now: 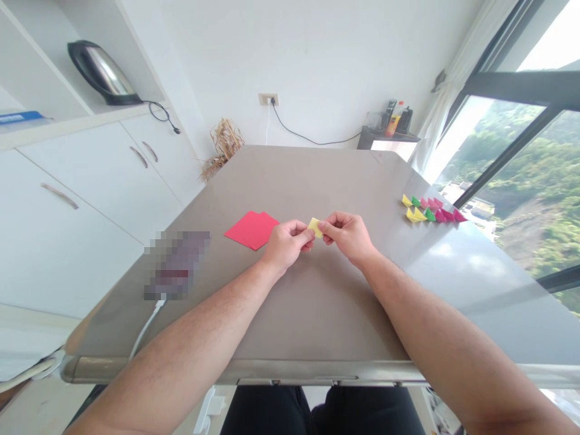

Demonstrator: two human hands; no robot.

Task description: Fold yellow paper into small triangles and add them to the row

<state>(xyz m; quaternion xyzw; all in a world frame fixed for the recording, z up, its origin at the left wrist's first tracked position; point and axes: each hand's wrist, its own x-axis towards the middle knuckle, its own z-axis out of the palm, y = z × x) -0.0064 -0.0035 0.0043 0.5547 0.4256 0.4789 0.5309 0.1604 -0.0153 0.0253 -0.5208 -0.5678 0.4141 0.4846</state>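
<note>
A small folded piece of yellow paper is held up between my two hands, over the middle of the table. My left hand pinches its left edge between thumb and fingers. On the other side, my right hand grips the right edge the same way. Just left of my left hand lie red paper sheets, overlapping and flat on the table. Off to the right stand two rows of small folded paper boats in yellow, green, pink and magenta. Fingers hide part of the yellow paper's edges.
The grey table spreads under my arms. A blurred-out device with a white cable lies at the left. Bottles stand on a small cabinet behind the table. A kettle sits on the left shelf; a window borders the right.
</note>
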